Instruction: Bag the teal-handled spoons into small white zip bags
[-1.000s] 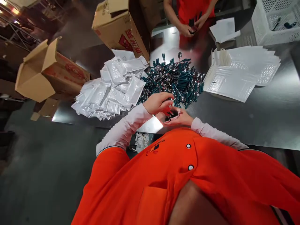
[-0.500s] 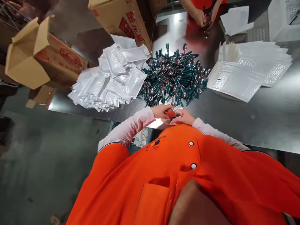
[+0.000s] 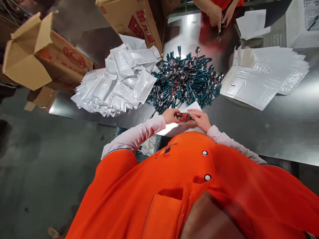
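Close to my body at the table's near edge, my left hand [image 3: 170, 116] is closed around one end of a small bunch of metal spoons [image 3: 183, 117], whose bowls reflect orange. My right hand [image 3: 201, 120] has its fingers closed over the other end of the bunch. A white sheet or envelope [image 3: 195, 107] lies beneath the hands, partly hidden by them. Just beyond is a large heap of spoons with dark green handles [image 3: 196, 79].
A pile of white padded envelopes [image 3: 122, 66] lies left of the spoons, and stacked flat envelopes [image 3: 256, 83] lie to the right. Cardboard boxes [image 3: 147, 26] stand behind and at far left. Across the metal table [image 3: 286, 129], another person's hands [image 3: 215, 16] hold something dark.
My right hand has shifted slightly right and its fingers now lie over the spoons. A white corner has come into view beyond the hands. The other person's hands have moved.
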The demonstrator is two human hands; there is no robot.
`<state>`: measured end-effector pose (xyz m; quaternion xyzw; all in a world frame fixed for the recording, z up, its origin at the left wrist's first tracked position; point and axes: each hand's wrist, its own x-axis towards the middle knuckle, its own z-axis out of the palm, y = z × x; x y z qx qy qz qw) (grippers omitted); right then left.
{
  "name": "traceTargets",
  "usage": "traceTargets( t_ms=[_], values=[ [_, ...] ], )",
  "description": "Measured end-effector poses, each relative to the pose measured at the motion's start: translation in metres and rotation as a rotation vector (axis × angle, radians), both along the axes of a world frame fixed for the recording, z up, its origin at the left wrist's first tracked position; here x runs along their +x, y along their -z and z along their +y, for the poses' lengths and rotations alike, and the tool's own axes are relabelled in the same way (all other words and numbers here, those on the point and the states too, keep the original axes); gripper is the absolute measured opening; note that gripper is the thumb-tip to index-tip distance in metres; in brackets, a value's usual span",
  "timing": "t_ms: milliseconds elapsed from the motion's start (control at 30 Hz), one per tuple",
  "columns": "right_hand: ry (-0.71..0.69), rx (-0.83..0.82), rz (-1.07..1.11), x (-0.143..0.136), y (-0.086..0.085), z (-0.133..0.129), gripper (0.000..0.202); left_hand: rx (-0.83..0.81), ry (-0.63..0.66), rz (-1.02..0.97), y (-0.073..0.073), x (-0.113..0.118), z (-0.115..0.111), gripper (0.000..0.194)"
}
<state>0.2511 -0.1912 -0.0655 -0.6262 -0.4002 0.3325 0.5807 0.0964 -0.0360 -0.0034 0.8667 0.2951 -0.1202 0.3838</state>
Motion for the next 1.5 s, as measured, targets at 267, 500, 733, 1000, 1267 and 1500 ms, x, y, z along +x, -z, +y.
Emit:
traceTargets(
  t_ms=[267, 500, 733, 1000, 1267, 1500],
  values=[
    [0.109, 0.079, 0.012, 0.015, -0.065, -0.008, 0.035, 0.107, 0.052, -0.228, -0.05, 0.001, -0.009, 0.023],
    [0.132, 0.131, -0.234, 0.028, -0.104, -0.007, 0.04, 0.234, 0.032, -0.157, -0.094, 0.006, 0.012, 0.044],
    [-0.151, 0.153, 0.166, 0.041, -0.087, -0.007, 0.067, -0.353, -0.149, -0.501, -0.077, 0.008, 0.004, 0.044],
    [0.048, -0.102, 0.207, 0.001, 0.011, 0.016, 0.052, -0.422, -0.69, -0.259, -0.028, 0.006, -0.001, 0.022],
    [0.051, -0.004, 0.482, -0.01, 0.028, 0.044, 0.044, 0.362, -0.2, -0.472, -0.013, 0.01, -0.014, 0.013],
    [-0.096, -0.003, 0.311, -0.021, 0.021, 0.047, 0.03, 0.403, -0.106, -0.426, -0.009, 0.023, -0.017, 0.013]
  ],
)
